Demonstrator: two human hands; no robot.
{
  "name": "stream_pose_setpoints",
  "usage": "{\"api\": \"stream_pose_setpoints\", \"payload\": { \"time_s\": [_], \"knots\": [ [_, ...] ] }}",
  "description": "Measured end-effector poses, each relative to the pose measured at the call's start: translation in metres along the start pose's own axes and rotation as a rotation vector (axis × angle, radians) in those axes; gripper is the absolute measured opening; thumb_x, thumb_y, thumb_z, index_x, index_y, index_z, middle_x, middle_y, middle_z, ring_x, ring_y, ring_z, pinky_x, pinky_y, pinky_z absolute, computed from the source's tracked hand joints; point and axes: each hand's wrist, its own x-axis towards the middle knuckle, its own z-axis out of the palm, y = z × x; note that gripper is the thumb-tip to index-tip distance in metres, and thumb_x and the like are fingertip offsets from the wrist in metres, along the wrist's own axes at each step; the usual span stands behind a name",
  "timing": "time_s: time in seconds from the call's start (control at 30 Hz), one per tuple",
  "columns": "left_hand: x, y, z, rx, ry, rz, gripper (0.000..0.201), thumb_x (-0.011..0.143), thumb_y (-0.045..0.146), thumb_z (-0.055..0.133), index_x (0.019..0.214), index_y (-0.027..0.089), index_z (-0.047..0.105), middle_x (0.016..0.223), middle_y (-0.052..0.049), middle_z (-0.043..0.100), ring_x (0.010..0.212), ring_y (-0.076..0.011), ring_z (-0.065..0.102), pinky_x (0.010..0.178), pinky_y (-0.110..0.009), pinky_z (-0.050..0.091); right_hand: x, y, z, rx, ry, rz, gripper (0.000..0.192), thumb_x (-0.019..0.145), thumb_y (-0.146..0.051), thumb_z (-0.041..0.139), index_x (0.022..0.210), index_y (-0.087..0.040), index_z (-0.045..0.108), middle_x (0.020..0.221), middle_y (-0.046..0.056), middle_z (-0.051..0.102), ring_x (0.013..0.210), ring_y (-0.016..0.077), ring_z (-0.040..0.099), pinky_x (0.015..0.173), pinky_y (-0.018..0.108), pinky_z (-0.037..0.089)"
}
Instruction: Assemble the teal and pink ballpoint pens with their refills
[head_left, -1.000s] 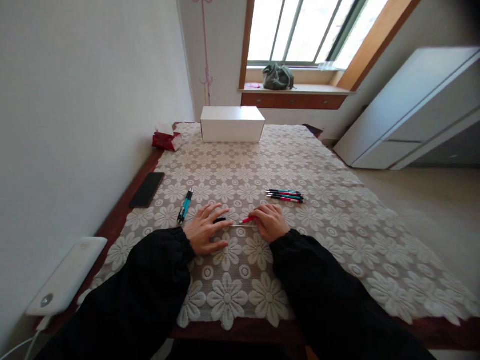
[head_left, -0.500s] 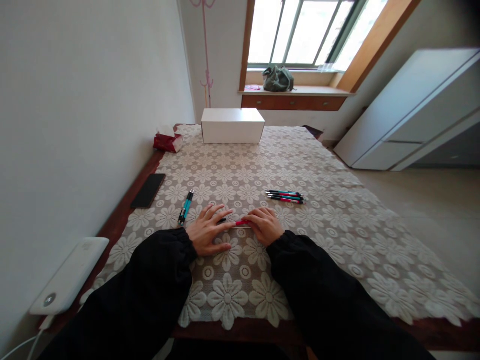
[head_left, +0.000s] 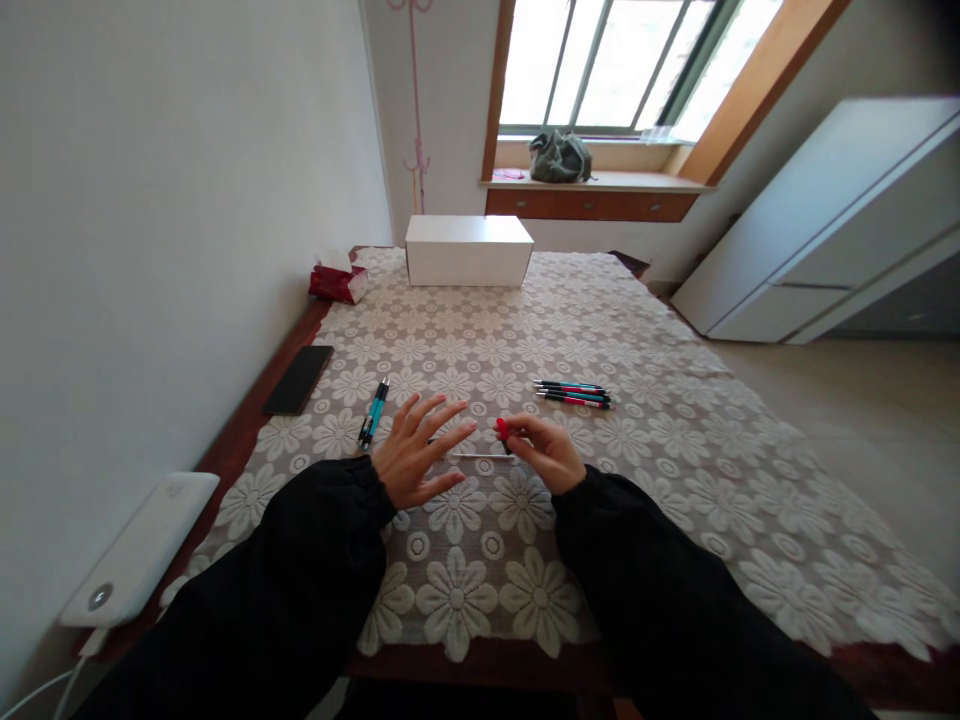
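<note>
My right hand [head_left: 549, 452] pinches a short red and black pen barrel piece [head_left: 502, 428] between thumb and fingertips, tilted, red end up. Between the hands a thin white rod [head_left: 480, 456], like a pen refill, lies crosswise on the lace tablecloth [head_left: 491, 600]. My left hand [head_left: 416, 455] has its fingers spread, palm down, beside the rod's left end. A small dark piece [head_left: 432, 441] shows in part between its fingers; the rest is hidden. Two blue and black pens [head_left: 373, 413] lie left of that hand. Several blue, red and black pens [head_left: 572, 394] lie together beyond my right hand.
A black phone [head_left: 298, 380] lies near the left table edge, with a white power bank [head_left: 142, 548] and cable closer to me. Farther back are a red tissue pack [head_left: 337, 283] and a white box [head_left: 469, 262]. The wall runs along the left side.
My right hand has lifted the red pen piece off the cloth and turned it from lying flat to tilted, moving slightly right. The white rod is now more exposed. My left fingers have risen slightly.
</note>
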Motion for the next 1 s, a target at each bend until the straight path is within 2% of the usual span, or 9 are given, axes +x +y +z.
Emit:
{"api": "stream_pose_setpoints", "payload": {
  "time_s": [0.13, 0.27, 0.47, 0.63, 0.77, 0.87, 1.0],
  "knots": [
    [-0.001, -0.001, 0.002, -0.023, -0.011, -0.035, 0.069, 0.094, 0.051, 0.061, 0.155, 0.026, 0.04, 0.159, -0.012, 0.044, 0.151, -0.0348, 0.03, 0.126, -0.058, 0.013, 0.001, -0.001, -0.001, 0.309, 0.073, 0.125, 0.035, 0.083, -0.054, 0.077, 0.099, -0.024, 0.071, 0.091, 0.005, 0.075, 0.085, 0.0215, 0.07, 0.076, 0.035, 0.057],
    [-0.002, -0.002, 0.002, -0.038, -0.034, -0.063, 0.065, 0.094, 0.05, 0.062, 0.151, 0.026, 0.045, 0.158, -0.011, 0.046, 0.15, -0.0354, 0.031, 0.126, -0.058, 0.013, 0.003, -0.005, 0.001, 0.423, 0.103, 0.127, 0.034, 0.079, -0.05, 0.082, 0.095, -0.024, 0.068, 0.09, 0.004, 0.074, 0.084, 0.02, 0.071, 0.075, 0.034, 0.059],
    [-0.003, -0.002, 0.002, -0.032, -0.044, -0.08, 0.058, 0.094, 0.048, 0.062, 0.146, 0.025, 0.051, 0.157, -0.011, 0.048, 0.15, -0.0352, 0.032, 0.125, -0.058, 0.014, 0.002, -0.009, 0.004, 0.324, 0.103, 0.059, 0.032, 0.084, -0.048, 0.079, 0.096, -0.022, 0.062, 0.092, 0.005, 0.074, 0.083, 0.0201, 0.072, 0.078, 0.037, 0.061],
    [-0.004, -0.005, 0.003, -0.042, -0.054, -0.088, 0.054, 0.092, 0.046, 0.064, 0.141, 0.025, 0.057, 0.154, -0.01, 0.051, 0.149, -0.0345, 0.034, 0.126, -0.059, 0.012, 0.002, -0.008, 0.004, 0.311, 0.116, 0.057, 0.039, 0.087, -0.047, 0.074, 0.115, -0.025, 0.058, 0.085, 0.002, 0.071, 0.083, 0.0205, 0.073, 0.071, 0.034, 0.06],
    [-0.004, -0.006, 0.004, -0.058, -0.067, -0.086, 0.039, 0.091, 0.043, 0.065, 0.126, 0.025, 0.065, 0.147, -0.009, 0.058, 0.146, -0.0331, 0.039, 0.126, -0.059, 0.014, 0.002, -0.007, 0.002, 0.238, 0.111, 0.019, 0.045, 0.092, -0.041, 0.068, 0.132, -0.027, 0.052, 0.086, 0.001, 0.071, 0.084, 0.0197, 0.072, 0.075, 0.035, 0.059],
    [-0.004, -0.007, 0.005, -0.058, -0.087, -0.077, 0.028, 0.09, 0.039, 0.065, 0.114, 0.025, 0.07, 0.143, -0.007, 0.061, 0.144, -0.0327, 0.04, 0.125, -0.06, 0.016, -0.001, -0.009, 0.0, 0.097, 0.119, -0.039, 0.04, 0.093, -0.032, 0.065, 0.131, -0.027, 0.053, 0.089, 0.001, 0.072, 0.082, 0.0187, 0.071, 0.078, 0.036, 0.057],
    [-0.004, -0.009, 0.007, -0.041, -0.098, -0.072, 0.023, 0.089, 0.034, 0.066, 0.11, 0.027, 0.073, 0.14, -0.006, 0.063, 0.142, -0.0322, 0.043, 0.124, -0.061, 0.019, -0.007, -0.016, 0.002, -0.046, 0.188, -0.145, 0.038, 0.093, -0.022, 0.062, 0.13, -0.027, 0.055, 0.086, 0.0, 0.07, 0.078, 0.0177, 0.068, 0.076, 0.035, 0.055]
  ]
}}
